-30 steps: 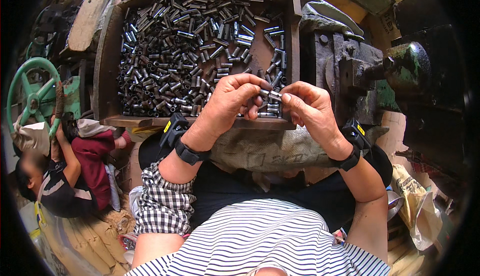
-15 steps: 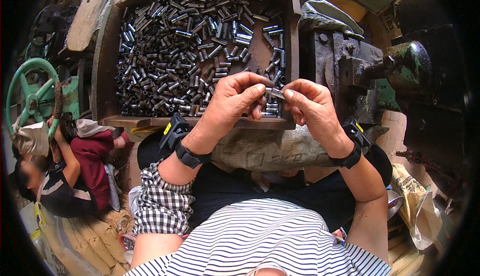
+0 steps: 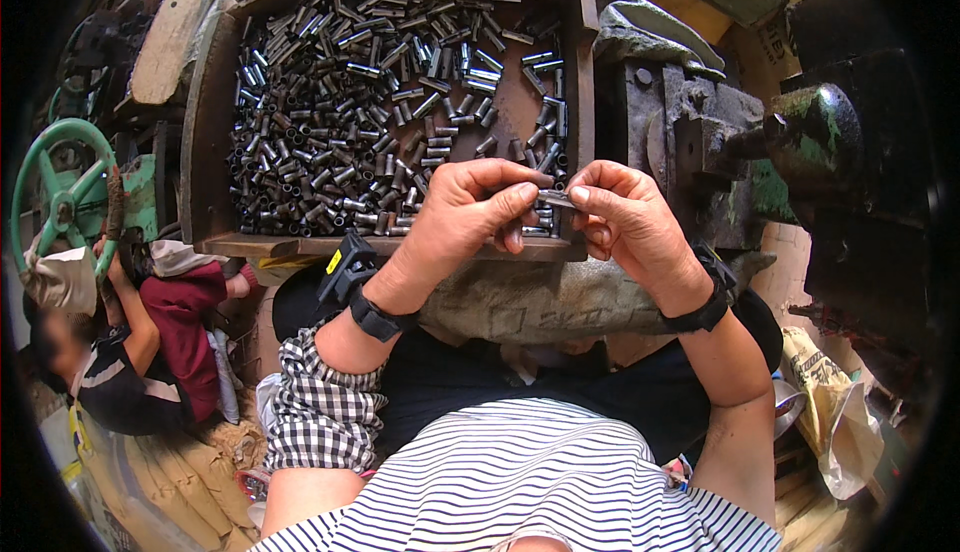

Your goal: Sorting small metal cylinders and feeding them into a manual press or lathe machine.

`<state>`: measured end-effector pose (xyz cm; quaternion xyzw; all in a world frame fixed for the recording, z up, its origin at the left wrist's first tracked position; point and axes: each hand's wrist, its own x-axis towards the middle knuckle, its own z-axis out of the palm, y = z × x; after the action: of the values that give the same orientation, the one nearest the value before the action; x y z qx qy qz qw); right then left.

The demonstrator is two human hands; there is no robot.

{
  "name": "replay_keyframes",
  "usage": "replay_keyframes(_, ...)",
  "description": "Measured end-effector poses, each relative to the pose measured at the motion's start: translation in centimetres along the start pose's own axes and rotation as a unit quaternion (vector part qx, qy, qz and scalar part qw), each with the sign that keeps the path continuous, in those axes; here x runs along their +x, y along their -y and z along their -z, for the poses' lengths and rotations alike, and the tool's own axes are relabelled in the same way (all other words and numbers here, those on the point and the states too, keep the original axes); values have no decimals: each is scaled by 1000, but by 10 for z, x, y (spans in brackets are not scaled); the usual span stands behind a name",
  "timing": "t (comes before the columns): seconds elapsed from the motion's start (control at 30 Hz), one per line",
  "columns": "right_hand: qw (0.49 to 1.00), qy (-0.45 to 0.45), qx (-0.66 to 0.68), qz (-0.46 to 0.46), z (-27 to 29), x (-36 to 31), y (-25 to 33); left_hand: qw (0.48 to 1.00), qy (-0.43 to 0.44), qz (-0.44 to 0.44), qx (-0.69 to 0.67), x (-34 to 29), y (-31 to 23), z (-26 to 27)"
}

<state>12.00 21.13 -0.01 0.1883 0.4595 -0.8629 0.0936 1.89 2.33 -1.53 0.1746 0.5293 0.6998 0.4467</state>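
Between my two hands is a small metal sleeve (image 3: 556,197), held level over the near right corner of a wooden tray (image 3: 240,243). The thumb and fingers of my left hand (image 3: 478,202) pinch one end of it. My right hand (image 3: 628,214) pinches the other end, its remaining fingers curled. Fingertips cover much of the piece, so its full shape is hidden. Below and beyond my hands, many short metal sleeves (image 3: 330,137) fill the tray, heaped thickest at the left and thinner at the right.
At the right stands a dark machine with a greasy, green-patched cylinder (image 3: 815,127). A grey cloth (image 3: 655,27) lies beside the tray's far right corner. On the left are a green handwheel (image 3: 62,207) and another person (image 3: 130,352). A woven sack (image 3: 530,302) lies across my lap.
The metal sleeve has turned slightly and sits a little lower between my fingertips. My right wrist has shifted slightly; both hands keep their pinch.
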Motion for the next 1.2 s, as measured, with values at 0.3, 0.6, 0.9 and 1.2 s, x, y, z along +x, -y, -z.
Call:
replay_keyframes(0.3,999,45,11,-7,5,-6,2,999,-17,-9,-33,-13,3,-24)
replay_keyframes(0.6,973,188,-40,-123,-15,-16,1,952,293,-19,87,-19,-2,-12)
replay_keyframes(0.9,834,-45,-498,232,-23,15,9,999,29,12,41,-15,-27,30)
replay_keyframes(1.2,322,-2,-904,281,-33,45,-1,920,-131,-106,355,-8,-12,39)
